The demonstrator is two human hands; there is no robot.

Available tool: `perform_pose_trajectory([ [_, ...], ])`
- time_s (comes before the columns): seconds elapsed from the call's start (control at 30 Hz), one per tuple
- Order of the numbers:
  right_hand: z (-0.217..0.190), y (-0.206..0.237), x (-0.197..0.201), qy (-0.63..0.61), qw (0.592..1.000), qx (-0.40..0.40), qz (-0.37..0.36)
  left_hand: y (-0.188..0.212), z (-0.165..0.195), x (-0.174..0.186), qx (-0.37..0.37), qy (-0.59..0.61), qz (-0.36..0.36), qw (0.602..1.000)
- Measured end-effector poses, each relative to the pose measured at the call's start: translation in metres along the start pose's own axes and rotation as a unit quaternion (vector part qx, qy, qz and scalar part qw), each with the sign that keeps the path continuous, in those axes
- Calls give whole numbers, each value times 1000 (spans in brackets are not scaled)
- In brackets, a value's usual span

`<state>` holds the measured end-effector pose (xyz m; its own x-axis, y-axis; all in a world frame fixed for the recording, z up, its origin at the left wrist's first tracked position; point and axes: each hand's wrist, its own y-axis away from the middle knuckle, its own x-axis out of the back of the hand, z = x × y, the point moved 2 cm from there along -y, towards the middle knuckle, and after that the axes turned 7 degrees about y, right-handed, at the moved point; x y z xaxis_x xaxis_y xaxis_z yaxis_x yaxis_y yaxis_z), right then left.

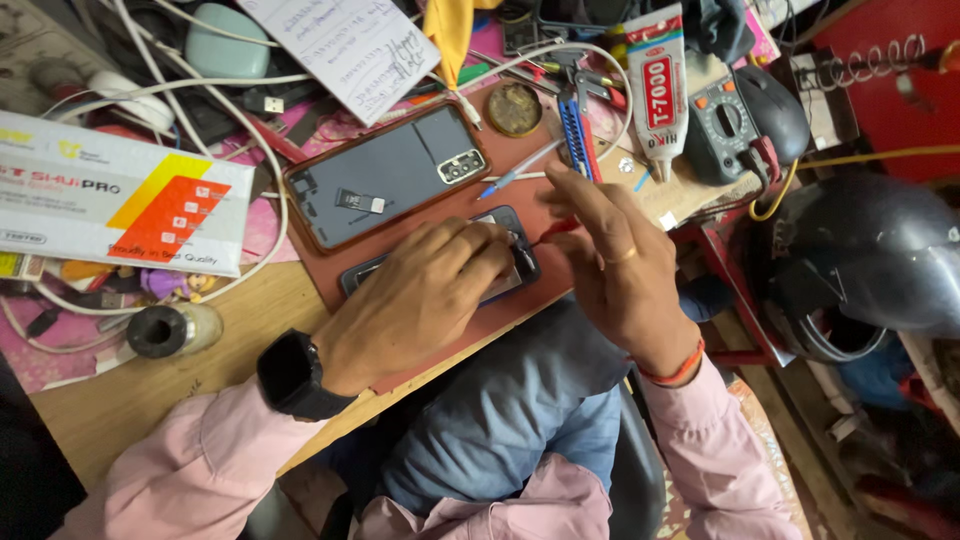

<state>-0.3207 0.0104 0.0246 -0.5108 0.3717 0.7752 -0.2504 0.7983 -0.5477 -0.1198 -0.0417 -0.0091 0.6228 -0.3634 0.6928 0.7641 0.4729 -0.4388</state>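
- Left hand (415,300) lies flat over a small dark phone (510,245) on the red-brown mat (520,195), fingers together + curled at the phone's right end, pressing it down; only the phone's edges show round the hand.
- Black watch (293,375) on left wrist, pink sleeve (200,460) behind it.
- Right hand (615,265) just right of the phone, fingers pinched on a thin red-handled tool (558,228); tip sits at the phone's right end, by the left fingertips. Ring on one finger, orange band at wrist.
- Phone lies mid-mat, near the table's near edge, tilted w/ right end further away.
- Far-left of it, close by: bigger phone (385,175) face down in a brown case, small card tray (360,202) resting on its back.
- Far side: blue-capped pen (520,170), blue tweezers (577,135), round brown disc (515,108), white glue tube (657,85) w/ red label.
- Right of the glue: dark meter (725,125); black helmet (870,255) off the table, far right.
- Left: white box (110,195) w/ orange + yellow print, white cables (270,170) looping round it, black-topped roll (170,330) near the table edge.
- Can't tell if the small phone's back is on or off, hand covers it.
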Motion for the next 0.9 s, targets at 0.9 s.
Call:
perform_pose_trajectory([
  [0.9,6,22,-21,-239,941,-156,182,-9,-4,-2,35,-20,26,999],
])
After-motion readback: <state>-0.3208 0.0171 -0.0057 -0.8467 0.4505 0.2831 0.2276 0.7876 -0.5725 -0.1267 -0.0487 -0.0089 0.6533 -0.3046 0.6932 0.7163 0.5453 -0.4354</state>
